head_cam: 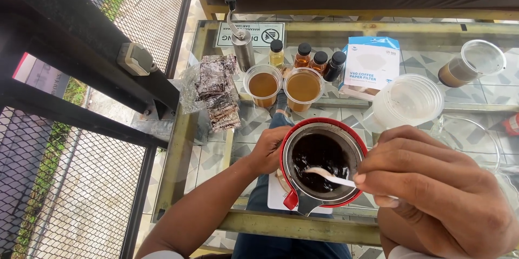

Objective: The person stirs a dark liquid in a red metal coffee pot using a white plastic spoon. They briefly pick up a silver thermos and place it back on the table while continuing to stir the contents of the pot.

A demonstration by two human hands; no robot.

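On a glass-topped table (216, 156), a metal dripper (323, 164) sits at the near edge on a small scale (278, 197), ground coffee (319, 159) inside it. The left hand (268, 150) touches the dripper's left side; the right hand (432, 194), to its right, holds a spoon (330, 177) whose tip lies in the grounds. Behind the dripper stand two filled cups (283, 87) side by side. Left of them lies a pile of sachets (216, 91); behind them a hand grinder (242, 43) and four small bottles (308, 58) in a row. To the right lie a filter box (373, 64), a stack of cups (408, 99) on its side and, farthest right, a tipped cup (470, 64).
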